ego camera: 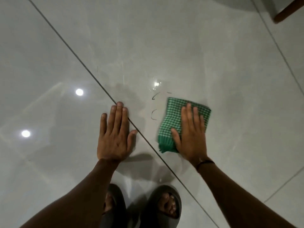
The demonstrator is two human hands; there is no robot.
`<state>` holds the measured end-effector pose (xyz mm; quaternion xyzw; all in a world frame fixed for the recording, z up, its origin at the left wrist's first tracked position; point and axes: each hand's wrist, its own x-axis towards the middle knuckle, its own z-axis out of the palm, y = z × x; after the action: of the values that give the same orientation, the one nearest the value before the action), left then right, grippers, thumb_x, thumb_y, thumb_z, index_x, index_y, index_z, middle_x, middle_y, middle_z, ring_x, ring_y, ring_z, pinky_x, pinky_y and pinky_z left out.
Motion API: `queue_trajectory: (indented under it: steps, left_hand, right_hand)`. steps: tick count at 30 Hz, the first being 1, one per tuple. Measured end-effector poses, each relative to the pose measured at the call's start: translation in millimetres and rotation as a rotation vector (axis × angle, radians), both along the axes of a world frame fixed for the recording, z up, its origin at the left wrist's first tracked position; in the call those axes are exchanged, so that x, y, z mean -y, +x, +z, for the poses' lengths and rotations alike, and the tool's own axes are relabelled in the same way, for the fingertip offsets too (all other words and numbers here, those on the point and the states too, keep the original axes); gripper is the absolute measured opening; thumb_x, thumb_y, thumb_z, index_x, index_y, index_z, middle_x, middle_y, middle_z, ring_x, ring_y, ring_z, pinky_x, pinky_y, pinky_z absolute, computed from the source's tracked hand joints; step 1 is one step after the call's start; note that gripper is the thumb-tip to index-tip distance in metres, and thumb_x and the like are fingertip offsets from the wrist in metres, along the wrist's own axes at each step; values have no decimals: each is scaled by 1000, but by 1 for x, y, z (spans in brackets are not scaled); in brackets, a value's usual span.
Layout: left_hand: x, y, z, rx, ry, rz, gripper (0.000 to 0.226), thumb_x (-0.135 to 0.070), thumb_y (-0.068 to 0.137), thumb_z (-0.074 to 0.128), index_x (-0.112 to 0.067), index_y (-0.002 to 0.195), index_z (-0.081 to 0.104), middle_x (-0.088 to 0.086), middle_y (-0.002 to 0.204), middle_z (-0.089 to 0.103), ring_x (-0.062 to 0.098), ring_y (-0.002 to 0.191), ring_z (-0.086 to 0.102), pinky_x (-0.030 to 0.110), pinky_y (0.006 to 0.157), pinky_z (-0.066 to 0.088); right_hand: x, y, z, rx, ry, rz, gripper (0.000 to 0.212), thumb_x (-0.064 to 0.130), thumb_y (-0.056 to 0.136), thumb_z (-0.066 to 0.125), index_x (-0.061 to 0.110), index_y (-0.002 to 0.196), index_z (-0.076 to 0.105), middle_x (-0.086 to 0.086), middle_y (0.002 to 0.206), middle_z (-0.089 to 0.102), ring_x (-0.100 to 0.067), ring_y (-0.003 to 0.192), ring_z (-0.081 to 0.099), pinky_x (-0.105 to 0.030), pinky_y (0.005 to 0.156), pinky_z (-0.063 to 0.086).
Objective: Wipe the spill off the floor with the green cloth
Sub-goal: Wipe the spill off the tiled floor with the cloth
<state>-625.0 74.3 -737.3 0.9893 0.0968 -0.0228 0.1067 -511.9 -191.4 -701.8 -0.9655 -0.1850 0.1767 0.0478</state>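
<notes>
A green-and-white checked cloth (174, 116) lies folded flat on the glossy grey tile floor (164, 46). My right hand (189, 135) presses down on the cloth's right half, fingers spread and flat. A clear wet spill (154, 87) glistens just beyond the cloth's far left corner, with thin dark curved edges of liquid to the cloth's left. My left hand (115, 137) rests palm-down on the bare floor to the left, over a dark grout line, holding nothing.
A dark grout line (74, 53) runs diagonally across the floor between my hands. My two feet in grey slippers (164, 204) stand at the bottom. A brown wooden furniture leg (287, 12) shows at the top right. Ceiling lights reflect on the left tiles.
</notes>
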Motion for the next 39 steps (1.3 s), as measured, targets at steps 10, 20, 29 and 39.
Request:
queue_trajectory:
  steps: [10,20,29,39]
  left_hand:
    - [0,2,9,-25,-26,16,77,-47,116,26,-4,179,18,16,190,10,34,177,12,61,142,16]
    - [2,0,3,-29,-12,5,78,-50,115,26,-5,178,21,16,189,11,32,178,10,57,143,12]
    - [0,1,7,-34,-28,2,79,-52,116,20,-4,178,20,16,190,11,34,177,14,59,143,15]
    - [2,0,6,17,-9,-22,78,-49,116,31,-2,178,21,18,189,15,37,176,16,61,141,18]
  right_hand:
    - [-102,52,-17,134,-16,106,85,66,113,14,12,179,3,-13,188,-2,-41,174,1,-62,140,1]
    - [-65,161,-9,194,-36,-379,90,70,111,7,10,178,16,-18,186,14,-47,172,13,-68,136,16]
    - [-16,-17,-5,57,-42,229,81,67,113,26,25,179,5,-6,188,-2,-35,175,-2,-67,135,21]
    - [-97,125,-13,226,-40,-97,78,60,112,27,19,178,18,-14,186,14,-53,170,10,-69,137,12]
